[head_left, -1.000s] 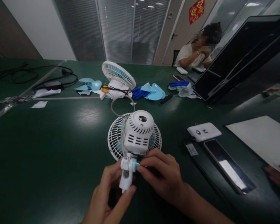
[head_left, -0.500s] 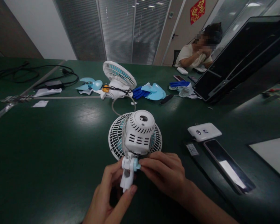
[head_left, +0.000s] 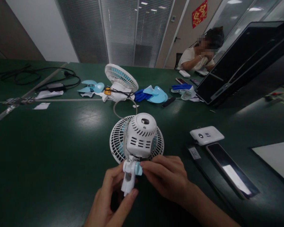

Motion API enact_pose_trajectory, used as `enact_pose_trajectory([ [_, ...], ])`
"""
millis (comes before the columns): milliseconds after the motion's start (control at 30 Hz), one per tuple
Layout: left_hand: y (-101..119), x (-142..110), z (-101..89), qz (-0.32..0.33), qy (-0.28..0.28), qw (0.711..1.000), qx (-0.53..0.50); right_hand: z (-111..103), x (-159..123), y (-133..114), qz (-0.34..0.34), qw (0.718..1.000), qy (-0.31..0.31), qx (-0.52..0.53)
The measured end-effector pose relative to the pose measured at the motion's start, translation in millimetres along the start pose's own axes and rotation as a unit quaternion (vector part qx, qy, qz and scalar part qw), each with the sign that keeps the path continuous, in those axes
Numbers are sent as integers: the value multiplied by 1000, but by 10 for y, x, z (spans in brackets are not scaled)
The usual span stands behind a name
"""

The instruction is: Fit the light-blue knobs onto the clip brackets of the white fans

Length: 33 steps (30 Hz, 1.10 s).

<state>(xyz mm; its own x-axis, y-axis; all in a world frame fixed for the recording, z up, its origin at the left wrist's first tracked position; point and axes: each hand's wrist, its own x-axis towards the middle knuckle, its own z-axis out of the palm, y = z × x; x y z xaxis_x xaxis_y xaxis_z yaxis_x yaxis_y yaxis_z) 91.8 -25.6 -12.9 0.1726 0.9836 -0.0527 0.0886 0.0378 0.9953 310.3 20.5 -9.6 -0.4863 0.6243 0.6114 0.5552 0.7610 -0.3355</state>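
Note:
A small white electric fan [head_left: 142, 134] rests face down on the green table, its slotted motor housing upward and its round grille spread beneath. From the housing a white bracket [head_left: 128, 184] points toward me; my left hand [head_left: 106, 195] grips it between thumb and fingers. On the bracket's right side sits a light-blue knob [head_left: 138, 169]. The thumb and forefinger of my right hand [head_left: 170, 176] pinch together at the knob's right edge. Its other fingers are curled, partly hidden. A grey cord [head_left: 114, 108] loops up behind the housing.
Behind stands a second fan [head_left: 120, 78], between light-blue fan blades [head_left: 156, 94] and another blade set [head_left: 91, 86]. To the right lie a phone [head_left: 232, 170], a white device [head_left: 207, 135] and a black strap [head_left: 208, 176]. A large monitor [head_left: 241, 63] leans at right; a person [head_left: 196, 58] sits beyond.
The light-blue knob has turned, showing a broader face now. My right fingertips have shifted slightly with it. My left hand keeps its hold on the bracket.

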Motion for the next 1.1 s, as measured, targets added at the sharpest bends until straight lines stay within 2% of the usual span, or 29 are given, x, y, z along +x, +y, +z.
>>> enact_pose_trajectory([
  [133, 29, -3, 19, -4, 10, 1000, -12, 56, 22, -38, 35, 999, 0, 16],
  [400, 16, -9, 16, 0, 7, 1000, -18, 54, -7, -120, -13, 999, 13, 38],
  [667, 10, -6, 13, -13, -2, 1000, -14, 19, -3, -42, 20, 999, 15, 36],
  [933, 35, -12, 8, 0, 4, 1000, 6, 41, 33, -142, 52, 997, 17, 50],
  [1100, 30, -11, 12, 1, 4, 1000, -6, 10, 21, -120, 35, 997, 18, 69],
])
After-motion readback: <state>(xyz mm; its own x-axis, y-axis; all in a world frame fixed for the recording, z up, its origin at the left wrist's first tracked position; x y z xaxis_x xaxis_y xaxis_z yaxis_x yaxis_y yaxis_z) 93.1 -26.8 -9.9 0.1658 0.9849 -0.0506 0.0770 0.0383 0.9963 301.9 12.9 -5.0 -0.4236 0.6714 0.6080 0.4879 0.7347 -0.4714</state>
